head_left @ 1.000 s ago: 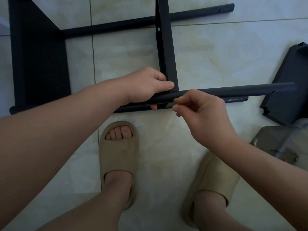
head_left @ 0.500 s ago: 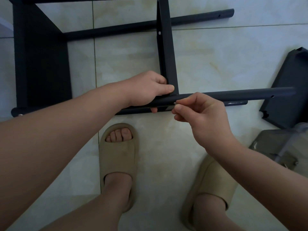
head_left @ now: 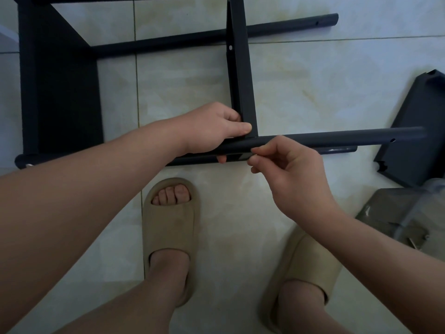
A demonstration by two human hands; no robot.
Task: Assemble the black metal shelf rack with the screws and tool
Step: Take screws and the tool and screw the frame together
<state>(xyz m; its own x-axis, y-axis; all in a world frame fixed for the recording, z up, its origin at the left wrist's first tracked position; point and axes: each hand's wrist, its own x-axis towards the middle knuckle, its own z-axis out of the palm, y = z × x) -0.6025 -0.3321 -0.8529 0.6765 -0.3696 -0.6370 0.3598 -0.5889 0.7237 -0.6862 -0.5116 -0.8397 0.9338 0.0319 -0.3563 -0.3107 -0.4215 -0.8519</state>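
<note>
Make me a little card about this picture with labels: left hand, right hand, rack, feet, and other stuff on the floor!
left hand: grips the tube where the bar meets it
right hand: pinches something tiny at the tube, maybe a screw
rack: lying on the tiled floor, partly built
feet: in tan slippers
other stuff: a loose black panel and a plastic bag, both at the right
</note>
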